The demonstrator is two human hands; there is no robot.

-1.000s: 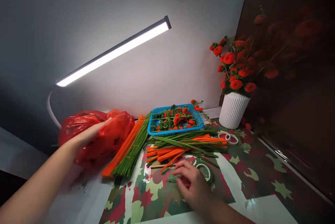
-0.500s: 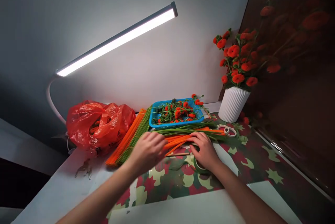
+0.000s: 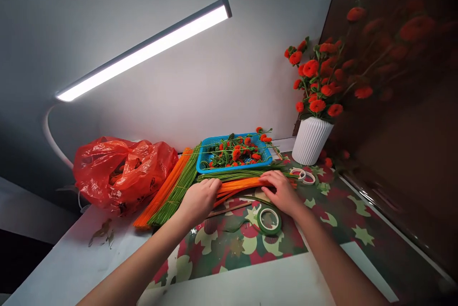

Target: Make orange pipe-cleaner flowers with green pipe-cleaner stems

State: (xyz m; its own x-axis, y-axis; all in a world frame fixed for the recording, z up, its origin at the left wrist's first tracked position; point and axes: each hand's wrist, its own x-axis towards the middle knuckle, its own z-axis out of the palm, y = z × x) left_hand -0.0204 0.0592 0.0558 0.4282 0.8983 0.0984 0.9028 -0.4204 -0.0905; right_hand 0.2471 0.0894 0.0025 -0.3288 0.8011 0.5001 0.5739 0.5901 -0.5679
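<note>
A loose bundle of orange pipe cleaners (image 3: 241,185) lies across the table between my hands. My left hand (image 3: 202,199) is closed around its left end, the fingertips mostly hidden. The fingers of my right hand (image 3: 282,194) curl over the bundle's right part, the thumb below it. Green pipe cleaners (image 3: 246,173) lie just behind the orange ones. In front of my right hand sits a roll of green floral tape (image 3: 269,220). A thin brown stick (image 3: 231,209) rests left of the roll. White-handled scissors (image 3: 302,176) are to the right.
Behind stands a blue basket (image 3: 214,170) of small red flowers on green stems. Orange and green bundles (image 3: 168,191) lie left, beside a red plastic bag (image 3: 125,172). A white vase (image 3: 312,141) of red flowers stands right. A lit lamp (image 3: 146,51) hangs over the left side.
My left hand has moved slightly down and left, now closed at the orange stems. The orange bundle looks straighter. My right hand has shifted off the tape roll, which is now uncovered. The view has shifted slightly.
</note>
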